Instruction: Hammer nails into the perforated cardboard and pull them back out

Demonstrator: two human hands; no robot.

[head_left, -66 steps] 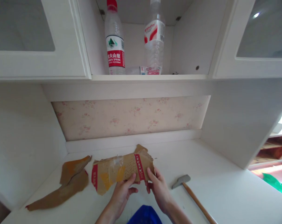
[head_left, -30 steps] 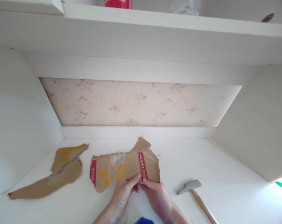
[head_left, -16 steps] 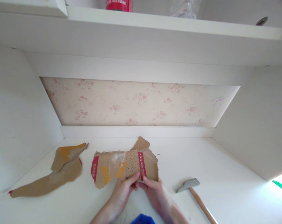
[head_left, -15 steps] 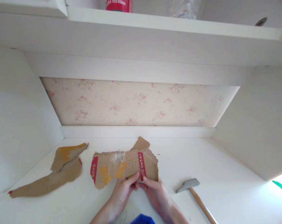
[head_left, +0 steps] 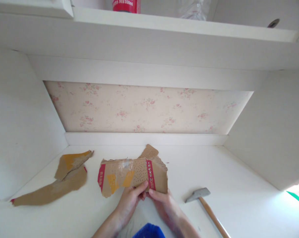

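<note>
Both my hands grip the lower edge of a torn piece of cardboard (head_left: 137,172), thumbs on its face and the other fingers mostly hidden behind it. My left hand (head_left: 131,200) pinches it near the middle; my right hand (head_left: 164,203) pinches it a little further right. The cardboard carries small holes, clear and orange tape, a red strip at its left end and another red strip with a row of shiny round studs. Behind it lies a second scrap of holed cardboard (head_left: 149,151), partly covered.
On the left of the white surface lies torn cardboard (head_left: 52,191). A hammer (head_left: 201,195) with a wooden handle rests at the right. Overhead, a shelf (head_left: 164,24) holds a red-labelled bottle (head_left: 126,5) and clear plastic (head_left: 194,10). Something blue (head_left: 149,231) shows at the bottom edge.
The left end of the held cardboard has shifted slightly right and up. My right thumb has slid a little left along its edge. Both hands keep their grip.
</note>
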